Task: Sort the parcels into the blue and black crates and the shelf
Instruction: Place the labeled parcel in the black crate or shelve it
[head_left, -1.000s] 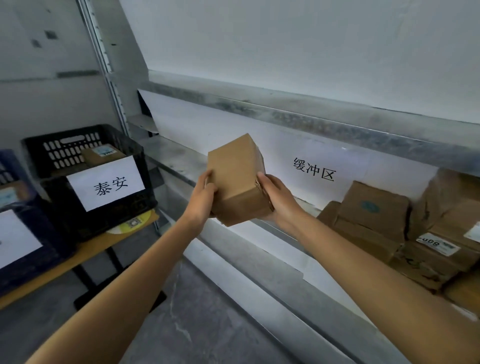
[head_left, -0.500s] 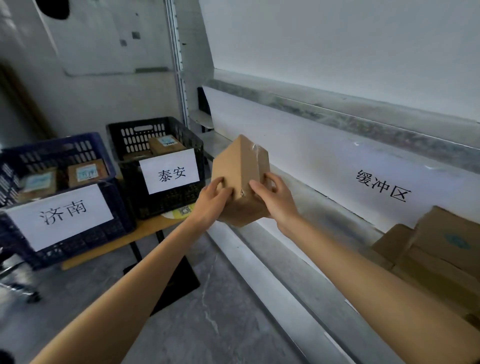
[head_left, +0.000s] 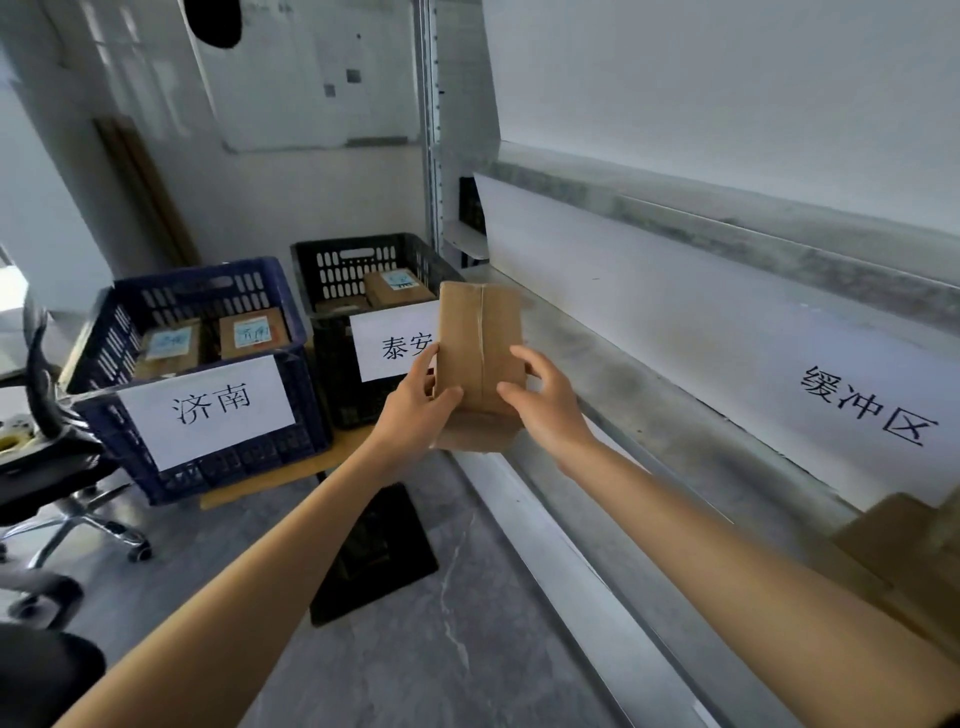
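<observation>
Left hand (head_left: 415, 410) and right hand (head_left: 545, 410) curl round the upright parcel (head_left: 478, 338), gripping it by the shelf (head_left: 649, 395) edge, shelf marked 缓冲区. Blue crate (head_left: 130, 322), signed 济南: two labelled boxes (head_left: 252, 332). Black crate (head_left: 332, 270), 泰安: another showing.

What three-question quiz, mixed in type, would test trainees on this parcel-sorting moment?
1. True or false: both the left hand and the right hand grip the cardboard parcel.
2. How many parcels show inside the blue crate? A one, B two, C five.
3. Fill in: seen from the camera, the black crate stands to the ___ of the blue crate.
Key: 1 true; 2 B; 3 right.
</observation>
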